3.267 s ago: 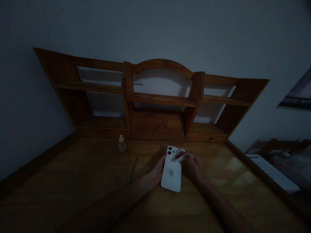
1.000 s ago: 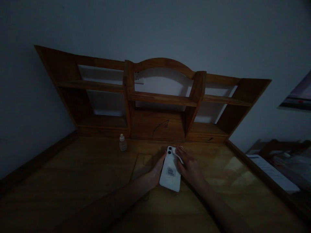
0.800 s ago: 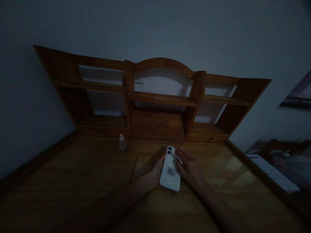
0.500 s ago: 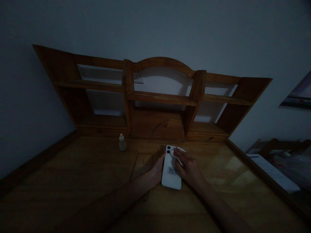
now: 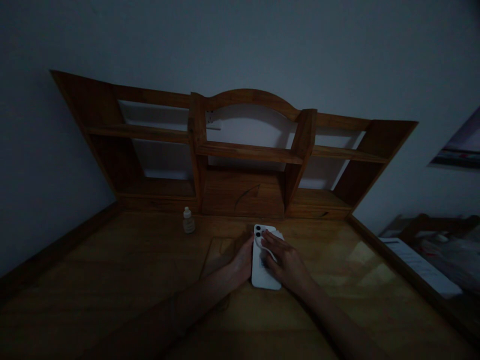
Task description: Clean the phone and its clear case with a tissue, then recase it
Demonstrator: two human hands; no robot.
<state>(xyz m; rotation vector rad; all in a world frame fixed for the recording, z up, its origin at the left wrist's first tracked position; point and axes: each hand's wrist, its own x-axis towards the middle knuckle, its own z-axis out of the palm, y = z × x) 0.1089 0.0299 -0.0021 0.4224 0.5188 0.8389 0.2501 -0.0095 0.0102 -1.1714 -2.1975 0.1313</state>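
While the left hand (image 5: 243, 262) is bracing the white smartphone (image 5: 265, 280) along its left long edge, the right hand (image 5: 290, 262) is lying across the upper right of its back, pressing a thin white wipe (image 5: 278, 233) against it. The left grip is looking narrow, closing on the phone's side; how far its fingers are reaching underneath I cannot tell. The right hand is holding only the wipe, its fingers extending together rather than curling, presumably so that the pressure is spreading evenly.

The smartphone is lying between the two hands, back up, its camera lenses (image 5: 258, 230) pointing away from the person and its lower end projecting toward the person, free of both grips. That side hold is probably steadying it against the push from the right. Whether the phone is touching the wooden desk (image 5: 123, 280) is unclear.

What looks like a clear phone case (image 5: 218, 247) is lying just left of the left hand, partly beneath that forearm; being apart, it is likely leaving the phone's back bare. A small dropper bottle (image 5: 189, 225) is standing upright farther left, near the wooden shelf unit (image 5: 249, 151), apparently clear of both arms.
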